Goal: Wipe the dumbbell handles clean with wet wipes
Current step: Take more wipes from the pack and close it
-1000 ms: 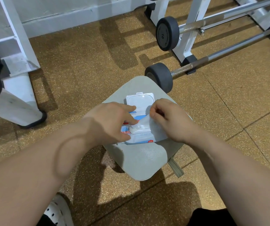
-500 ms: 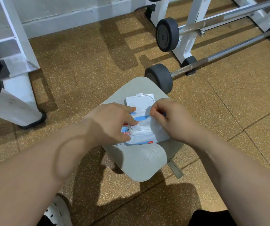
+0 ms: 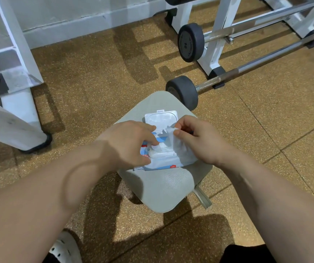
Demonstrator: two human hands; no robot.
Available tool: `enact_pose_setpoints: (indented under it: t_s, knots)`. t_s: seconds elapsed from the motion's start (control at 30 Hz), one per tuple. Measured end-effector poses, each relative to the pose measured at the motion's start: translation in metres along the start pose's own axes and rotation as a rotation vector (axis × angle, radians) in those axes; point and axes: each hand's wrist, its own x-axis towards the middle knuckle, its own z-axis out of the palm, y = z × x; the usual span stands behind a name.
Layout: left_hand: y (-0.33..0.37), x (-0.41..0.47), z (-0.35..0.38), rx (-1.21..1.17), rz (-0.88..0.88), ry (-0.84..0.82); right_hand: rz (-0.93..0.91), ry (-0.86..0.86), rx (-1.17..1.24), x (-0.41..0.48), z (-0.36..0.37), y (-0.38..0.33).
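Two hands work at a blue-and-white soft pack of wet wipes (image 3: pixel 163 164), which lies on the grey padded surface (image 3: pixel 163 188) of a low stool. Its white plastic flip lid (image 3: pixel 161 118) stands open, tipped away from the person. The left hand (image 3: pixel 131 143) grips the pack and holds it down, its fingers (image 3: pixel 151 142) bent over the top beside the opening and the thumb at the near edge. The right hand (image 3: pixel 197 141) pinches a white wet wipe (image 3: pixel 179 148) between thumb and forefinger. The sheet is partly drawn out, but the left fingers hide just where it leaves the pack.

By my reading, the step in hand is fetching a wipe, and no wiping has begun. The black-ended dumbbell with a long chrome handle (image 3: pixel 266 61) lies on the speckled brown rubber floor (image 3: pixel 95 82). Its near weight sits just beyond the far corner of the surface, and neither hand touches it. A second bar of the same kind (image 3: pixel 190 42) rests on the white steel rack (image 3: pixel 220 35) behind.

The next move likely calls for a steady pull up and away with the right hand while the left pins the pack, so that one sheet tears free without dragging out the next. The wipe would then go to the near handle, be wrapped round the chrome and rubbed along it.
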Motion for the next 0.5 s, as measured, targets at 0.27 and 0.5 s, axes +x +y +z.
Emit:
enact_pose_setpoints:
  t_s: [0.27,0.5]
  knots:
    - [0.020,0.008,0.008,-0.562,-0.200,0.301,-0.048,0.063,-0.003,-0.005,0.003,-0.001]
    - [0.028,0.017,0.006,-0.588,-0.273,0.303,-0.031,0.023,0.236,-0.012,-0.004,-0.004]
